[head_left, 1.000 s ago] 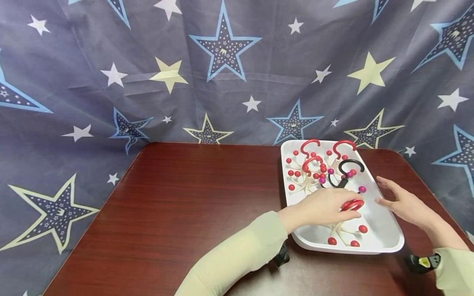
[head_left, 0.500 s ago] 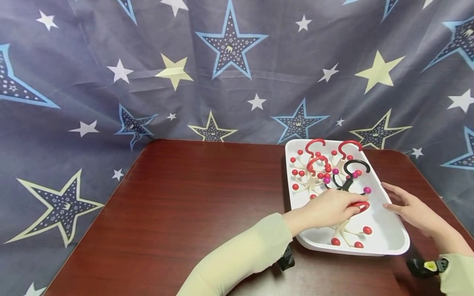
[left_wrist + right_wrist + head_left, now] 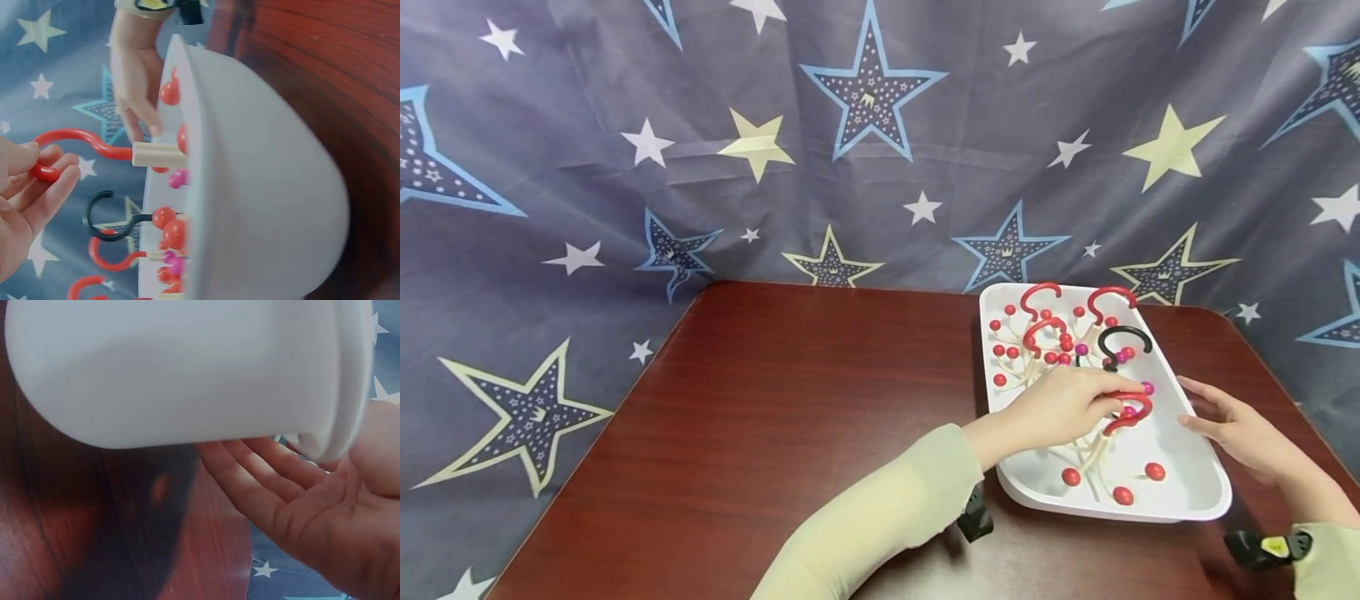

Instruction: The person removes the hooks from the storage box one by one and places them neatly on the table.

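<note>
In the head view my left hand [image 3: 1060, 406] is over the white tray [image 3: 1206, 492] and grips the red hook handle [image 3: 1138, 414] of a scalp massager. Its cream prongs with red ball tips [image 3: 1123, 497] hang down inside the tray's near end. Seen from the left wrist, the fingers [image 3: 53, 190] curl round the end of that red hook [image 3: 84, 136]. My right hand [image 3: 1247, 433] is at the tray's right side. Its straight fingers [image 3: 250, 469] reach to the tray's underside in the right wrist view. Whether the thumb presses the rim is hard to tell.
Several more scalp massagers lie in the tray's far part, most with red hooks [image 3: 1112, 293], one with a black hook [image 3: 1123, 332] and purple tips. The dark red wooden table [image 3: 820, 400] extends left. A star-patterned cloth [image 3: 700, 83] hangs behind.
The gripped massager has come more upright, its red hook and ball tips shifting, as my left hand moved slightly up. My right hand keeps its place by the tray. The head view has shifted a little.
</note>
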A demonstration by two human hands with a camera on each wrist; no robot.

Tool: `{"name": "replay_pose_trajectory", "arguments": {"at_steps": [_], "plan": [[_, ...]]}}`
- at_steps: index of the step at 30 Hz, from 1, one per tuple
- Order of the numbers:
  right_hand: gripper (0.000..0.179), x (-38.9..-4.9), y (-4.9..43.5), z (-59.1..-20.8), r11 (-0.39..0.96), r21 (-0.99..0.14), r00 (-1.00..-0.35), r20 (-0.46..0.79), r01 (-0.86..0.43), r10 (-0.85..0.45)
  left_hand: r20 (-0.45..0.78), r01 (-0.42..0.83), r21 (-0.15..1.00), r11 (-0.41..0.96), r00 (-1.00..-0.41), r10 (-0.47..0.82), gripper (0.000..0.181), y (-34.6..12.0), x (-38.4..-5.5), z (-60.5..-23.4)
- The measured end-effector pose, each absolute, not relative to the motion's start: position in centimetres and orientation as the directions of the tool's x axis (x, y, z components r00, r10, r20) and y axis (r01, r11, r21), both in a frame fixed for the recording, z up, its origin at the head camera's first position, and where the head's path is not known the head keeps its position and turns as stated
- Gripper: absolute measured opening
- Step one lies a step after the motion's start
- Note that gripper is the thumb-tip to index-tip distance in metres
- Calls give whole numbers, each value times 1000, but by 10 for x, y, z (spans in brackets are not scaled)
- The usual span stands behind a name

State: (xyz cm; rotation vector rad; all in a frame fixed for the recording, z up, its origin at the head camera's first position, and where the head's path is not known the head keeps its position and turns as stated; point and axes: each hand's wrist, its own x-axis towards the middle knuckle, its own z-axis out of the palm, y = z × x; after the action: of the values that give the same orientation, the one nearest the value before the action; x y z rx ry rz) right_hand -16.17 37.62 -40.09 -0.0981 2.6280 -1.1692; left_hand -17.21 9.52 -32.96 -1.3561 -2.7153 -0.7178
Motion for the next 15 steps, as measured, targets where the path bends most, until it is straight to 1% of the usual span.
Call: {"name": "replay_pose_trajectory", "arguments": {"at_steps": [6, 11, 15], "plan": [[69, -160, 374, -403, 647, -759, -963, -225, 76, -151, 355, 797, 389, 462, -592, 724, 33, 76, -179, -314], [70, -159, 375, -405, 607, -788, -965, -225, 101, -131, 417, 806, 413, 424, -581, 699, 31, 59, -188, -301], [72, -158, 375, -406, 590, -799, -969, -221, 116, -109, 464, 810, 399, 430, -583, 667, 29, 46, -196, -295]]}}
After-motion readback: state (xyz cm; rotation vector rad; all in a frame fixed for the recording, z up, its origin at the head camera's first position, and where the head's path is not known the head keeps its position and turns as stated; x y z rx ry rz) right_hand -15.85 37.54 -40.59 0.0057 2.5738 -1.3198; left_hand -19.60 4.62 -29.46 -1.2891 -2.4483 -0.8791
